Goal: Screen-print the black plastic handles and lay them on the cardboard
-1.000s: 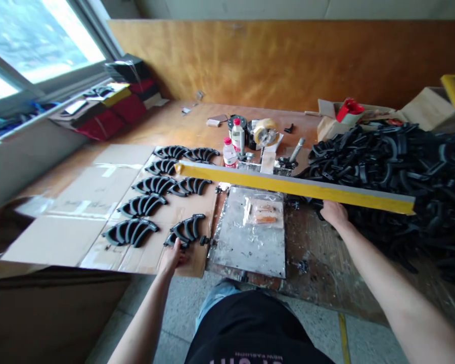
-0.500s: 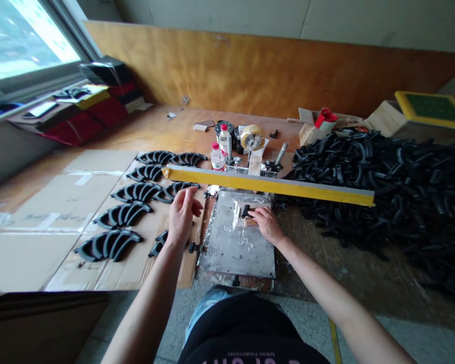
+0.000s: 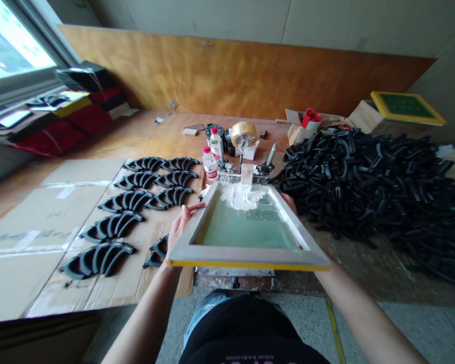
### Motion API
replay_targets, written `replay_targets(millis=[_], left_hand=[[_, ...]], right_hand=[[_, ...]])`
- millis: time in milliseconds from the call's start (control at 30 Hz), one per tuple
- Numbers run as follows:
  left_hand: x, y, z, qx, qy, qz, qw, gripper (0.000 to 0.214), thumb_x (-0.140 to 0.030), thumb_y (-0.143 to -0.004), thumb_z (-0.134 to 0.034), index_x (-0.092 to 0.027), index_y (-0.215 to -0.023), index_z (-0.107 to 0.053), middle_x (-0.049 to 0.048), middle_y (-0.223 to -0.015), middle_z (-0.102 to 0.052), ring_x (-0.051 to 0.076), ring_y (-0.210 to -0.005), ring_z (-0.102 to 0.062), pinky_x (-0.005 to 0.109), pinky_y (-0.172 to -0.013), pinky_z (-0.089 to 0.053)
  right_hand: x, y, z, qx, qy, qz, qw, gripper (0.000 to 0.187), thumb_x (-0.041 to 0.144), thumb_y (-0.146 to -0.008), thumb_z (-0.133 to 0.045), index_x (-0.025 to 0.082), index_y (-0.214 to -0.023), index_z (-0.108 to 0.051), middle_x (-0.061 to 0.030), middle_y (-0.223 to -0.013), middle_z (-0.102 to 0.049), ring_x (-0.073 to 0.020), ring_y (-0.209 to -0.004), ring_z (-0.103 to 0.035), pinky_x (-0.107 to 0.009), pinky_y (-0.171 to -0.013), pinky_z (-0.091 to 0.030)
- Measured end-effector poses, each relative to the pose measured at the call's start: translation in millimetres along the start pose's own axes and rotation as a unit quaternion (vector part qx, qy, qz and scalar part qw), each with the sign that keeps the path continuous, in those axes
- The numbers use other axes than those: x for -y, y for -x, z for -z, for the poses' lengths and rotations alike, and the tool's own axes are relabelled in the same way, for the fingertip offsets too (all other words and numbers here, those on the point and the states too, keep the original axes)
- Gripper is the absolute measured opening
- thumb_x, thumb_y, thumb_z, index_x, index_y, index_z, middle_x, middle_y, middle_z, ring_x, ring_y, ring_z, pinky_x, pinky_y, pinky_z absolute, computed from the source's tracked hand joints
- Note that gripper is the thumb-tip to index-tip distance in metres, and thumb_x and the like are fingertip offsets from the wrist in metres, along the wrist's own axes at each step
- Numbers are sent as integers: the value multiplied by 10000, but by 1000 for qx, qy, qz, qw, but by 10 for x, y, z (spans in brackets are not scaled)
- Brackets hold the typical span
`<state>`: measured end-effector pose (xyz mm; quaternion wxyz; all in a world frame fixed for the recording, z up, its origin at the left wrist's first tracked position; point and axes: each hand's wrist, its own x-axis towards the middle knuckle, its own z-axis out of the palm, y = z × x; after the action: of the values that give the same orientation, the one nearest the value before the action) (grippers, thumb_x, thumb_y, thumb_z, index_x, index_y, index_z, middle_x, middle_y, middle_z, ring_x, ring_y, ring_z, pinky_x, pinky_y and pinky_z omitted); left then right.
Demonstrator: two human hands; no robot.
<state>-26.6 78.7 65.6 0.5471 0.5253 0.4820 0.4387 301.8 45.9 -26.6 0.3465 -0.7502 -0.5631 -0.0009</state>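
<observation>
A screen-printing frame (image 3: 246,256) with a grey top and yellow front edge hangs tilted over the metal base plate. Its pale green mesh (image 3: 246,230) carries a smear of white ink (image 3: 246,196) at the far end. My left hand (image 3: 182,221) lies along the left rail, fingers stretched forward and partly covered; I cannot tell whether it touches the rail. Past the right rail only a bit of my right hand (image 3: 289,202) shows, its fingers mostly hidden beneath the frame. The screen covers the spot on the plate where a small black part lay.
Fanned rows of black curved handles (image 3: 111,260) lie on cardboard (image 3: 18,280) at left. A big heap of black handles (image 3: 379,187) fills the right. Behind the screen stand clamp posts (image 3: 272,154), bottles (image 3: 210,164) and a tape roll (image 3: 243,132).
The printing frame has swung down from a raised, edge-on position over the plate. My right hand has left the small black part and moved right. My left hand stays at the left.
</observation>
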Motion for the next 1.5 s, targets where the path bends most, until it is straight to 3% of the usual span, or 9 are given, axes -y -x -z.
replay_targets(millis=[167, 300, 433, 567, 667, 833, 1033, 1300, 1500], left_hand=[[599, 190, 142, 40, -65, 112, 991, 665, -603, -754, -651, -205, -1285, -606, 33, -870, -704, 170, -708, -623, 244, -611, -474], [1070, 111, 148, 36, -86, 127, 988, 780, -591, -741, -660, -198, -1397, -505, 25, -811, -694, 187, -711, -639, 266, -647, -488], [1255, 56, 182, 44, -95, 118, 988, 719, -595, -761, -640, -193, -1351, -556, 49, -906, -716, 208, -826, -661, 284, -751, -501], [1268, 65, 192, 49, -89, 118, 988, 705, -594, -776, -628, -181, -1344, -559, 86, -1044, -718, 233, -979, -656, 315, -859, -498], [1232, 80, 167, 41, -85, 118, 988, 702, -597, -769, -631, -177, -1328, -569, 94, -1080, -714, 237, -977, -660, 317, -837, -507], [1126, 98, 156, 41, -95, 124, 987, 708, -597, -777, -621, -171, -1338, -556, 73, -959, -723, 214, -842, -665, 282, -730, -501], [989, 126, 147, 36, -81, 140, 986, 700, -577, -755, -655, -189, -1331, -570, 51, -863, -721, 203, -759, -654, 263, -651, -481], [270, 144, 147, 39, -67, 112, 991, 637, -621, -741, -648, -227, -1241, -650, 34, -906, -718, 195, -756, -634, 255, -630, -476], [-276, -144, -13, 36, 15, -7, 999, 619, -668, -828, -498, -172, -1164, -654, 74, -1047, -685, 197, -845, -644, 277, -678, -518]], right_hand=[[275, -527, 53, -37, 16, 123, 992, 510, 206, -824, -650, 178, -1325, -562, -141, -1368, -522, -278, -1260, -487, -450, -1071, -405], [727, -706, -226, 105, 87, 191, 972, 317, 176, -833, -650, 166, -1149, -618, -119, -1158, -629, -263, -1102, -551, -378, -947, -458], [819, -456, -364, 202, 131, 196, 950, 97, 154, -869, -581, 138, -956, -622, -119, -970, -665, -233, -932, -578, -337, -844, -450], [740, -63, -204, 244, 94, 325, 909, 161, 60, -820, -526, 150, -909, -625, -97, -924, -654, -225, -931, -560, -314, -794, -431], [714, -8, -56, 281, 37, 389, 877, 156, 64, -797, -549, 176, -869, -630, -64, -881, -646, -210, -893, -563, -295, -756, -424], [726, -38, -116, 227, 31, 331, 916, 136, 96, -841, -537, 183, -861, -639, -65, -883, -628, -218, -901, -549, -306, -748, -434], [667, 123, -143, 209, 2, 363, 908, 157, 132, -886, -529, 183, -938, -669, -71, -891, -636, -224, -927, -563, -338, -799, -475], [739, -922, -44, 122, 57, 149, 979, 584, 320, -844, -699, 293, -1394, -504, -69, -1080, -660, -230, -965, -623, -319, -843, -475], [81, -949, 251, 18, 18, -48, 998, 330, 314, -962, -462, 154, -1223, -585, -102, -939, -685, -202, -843, -607, -322, -778, -446]])
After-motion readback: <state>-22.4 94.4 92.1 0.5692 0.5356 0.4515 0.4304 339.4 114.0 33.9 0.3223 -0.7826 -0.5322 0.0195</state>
